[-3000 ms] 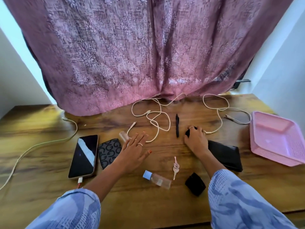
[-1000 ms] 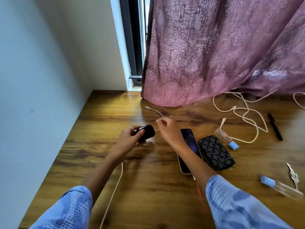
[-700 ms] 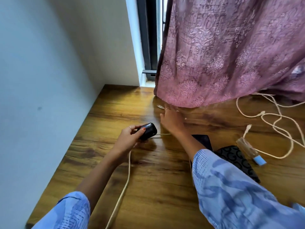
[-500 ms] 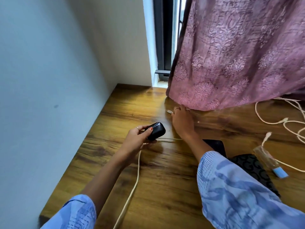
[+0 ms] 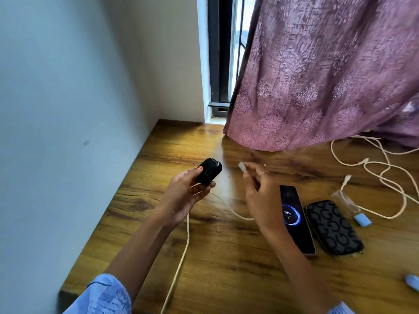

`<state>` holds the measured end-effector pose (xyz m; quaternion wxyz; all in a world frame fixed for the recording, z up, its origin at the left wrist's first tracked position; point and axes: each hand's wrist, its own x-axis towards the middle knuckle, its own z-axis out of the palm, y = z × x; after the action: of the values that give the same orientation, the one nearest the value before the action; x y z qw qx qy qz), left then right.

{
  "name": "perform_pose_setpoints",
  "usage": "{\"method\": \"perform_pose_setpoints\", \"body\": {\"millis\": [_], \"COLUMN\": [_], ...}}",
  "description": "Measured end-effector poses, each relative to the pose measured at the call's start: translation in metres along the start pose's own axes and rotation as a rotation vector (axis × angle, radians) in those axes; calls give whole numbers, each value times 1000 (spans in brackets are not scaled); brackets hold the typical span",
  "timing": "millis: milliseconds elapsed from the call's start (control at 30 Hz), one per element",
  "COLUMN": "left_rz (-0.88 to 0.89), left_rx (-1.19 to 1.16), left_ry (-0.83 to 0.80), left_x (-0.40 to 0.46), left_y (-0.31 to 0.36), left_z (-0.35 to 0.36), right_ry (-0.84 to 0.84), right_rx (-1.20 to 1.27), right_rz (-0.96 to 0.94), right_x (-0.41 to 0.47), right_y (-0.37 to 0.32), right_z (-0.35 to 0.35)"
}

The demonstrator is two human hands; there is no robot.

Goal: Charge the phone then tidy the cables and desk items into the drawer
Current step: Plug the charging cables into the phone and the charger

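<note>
My left hand (image 5: 183, 193) grips a small black case (image 5: 209, 171) above the wooden desk (image 5: 158, 155), near the left wall. My right hand (image 5: 260, 191) pinches the plug end of a cream cable (image 5: 242, 167), held up just right of the case with a small gap between them. That cable (image 5: 181, 252) trails down across the desk toward me. The phone (image 5: 294, 219) lies flat right of my right wrist, its screen lit with a charging ring reading 96.
A black patterned pouch (image 5: 333, 227) lies beside the phone. A clear bottle with a blue cap (image 5: 351, 208) and a tangle of cream cables (image 5: 385, 175) sit further right. A mauve curtain (image 5: 317, 75) hangs over the desk's back edge. Another blue cap (image 5: 412, 282) shows at the right edge.
My right hand has lifted off the desk by the curtain and now holds the cable's plug up beside the case. The phone's screen has lit up. The view has shifted left.
</note>
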<state>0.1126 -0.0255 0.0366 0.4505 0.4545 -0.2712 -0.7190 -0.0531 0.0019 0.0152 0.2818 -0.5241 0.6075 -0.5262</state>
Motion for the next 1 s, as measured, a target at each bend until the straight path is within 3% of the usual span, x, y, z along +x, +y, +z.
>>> {"method": "perform_pose_setpoints", "body": {"millis": [267,467,700,1000], "left_rz": [74,135,192,-71], "left_rx": [54,150,168,-123], "left_ry": [-148,-230,-238,-253], "left_x": [-34,-54,-68,-72], "left_y": [0,-5,-10,-11], "left_z": [15,19,28,45], "right_ry": [63,13,4,-2], "right_rx": [144,300,389,409], "right_rz": [35,174,271,233], "right_x": [-56,-78,-91,-98], "right_y": [-39,-50,-51,-58], "right_z": [-19,-19,-19,-24]}}
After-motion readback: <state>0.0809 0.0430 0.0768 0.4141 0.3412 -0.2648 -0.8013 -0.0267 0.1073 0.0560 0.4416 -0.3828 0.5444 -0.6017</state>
